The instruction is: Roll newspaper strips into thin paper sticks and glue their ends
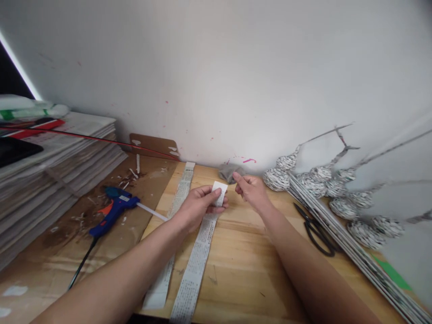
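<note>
My left hand (205, 202) is closed around the top end of a printed newspaper strip (197, 256), thumb on its blank white tip. The strip hangs down across the wooden table towards the front edge. To its left lies a second newspaper strip (180, 191), partly hidden by my left forearm. My right hand (250, 191) has its fingers curled, and its thumb and fingertips overlap the edge of a crumpled grey cloth-like piece (227, 172) by the wall. Whether they touch it or pinch anything, I cannot tell.
A blue glue gun (116, 211) with a glue stick lies left on stained cardboard (138, 229). A stack of newspapers (67, 166) rises behind it. On the right are black scissors (313, 231), long paper rolls (337, 238) and several woven paper gourds (276, 179).
</note>
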`<state>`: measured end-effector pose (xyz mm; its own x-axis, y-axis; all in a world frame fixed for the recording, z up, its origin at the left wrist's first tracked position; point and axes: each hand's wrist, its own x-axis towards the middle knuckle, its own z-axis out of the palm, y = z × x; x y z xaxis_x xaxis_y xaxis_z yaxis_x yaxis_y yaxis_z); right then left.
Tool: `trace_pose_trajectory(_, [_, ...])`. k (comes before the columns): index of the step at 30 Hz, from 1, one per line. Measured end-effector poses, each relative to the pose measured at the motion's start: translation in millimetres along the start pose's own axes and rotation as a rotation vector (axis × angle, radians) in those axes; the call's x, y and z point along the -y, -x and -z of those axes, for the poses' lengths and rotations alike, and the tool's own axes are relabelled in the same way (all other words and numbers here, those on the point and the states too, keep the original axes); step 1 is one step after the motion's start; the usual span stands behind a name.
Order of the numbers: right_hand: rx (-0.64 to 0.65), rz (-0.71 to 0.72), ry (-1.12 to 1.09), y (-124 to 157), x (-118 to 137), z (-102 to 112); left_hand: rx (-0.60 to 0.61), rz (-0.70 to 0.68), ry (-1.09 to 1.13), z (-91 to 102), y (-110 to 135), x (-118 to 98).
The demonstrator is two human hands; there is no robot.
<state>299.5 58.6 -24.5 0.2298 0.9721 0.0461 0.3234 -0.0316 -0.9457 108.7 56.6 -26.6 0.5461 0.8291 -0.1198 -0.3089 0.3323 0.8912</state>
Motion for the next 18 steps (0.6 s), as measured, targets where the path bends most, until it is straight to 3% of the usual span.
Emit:
trace_pose_trajectory(2, [0.146, -0.007, -0.057, 4, 10, 2, -0.023, -0.026, -0.017, -0.3, 0, -1])
trace_pose_trajectory(5, [0.402, 0.095, -0.079, 11, 21, 4, -0.043, -0.05, -0.03, -1.4, 1, -1])
trace_pose_trajectory(7, [0.505, 0.161, -0.081, 13, 25, 4, -0.049, -0.064, -0.038, -1.8, 1, -1])
trace_pose_trajectory(18, [0.532, 0.25, -0.089, 18, 35, 2, -0.108, -0.101, -0.102, -1.9, 0, -3])
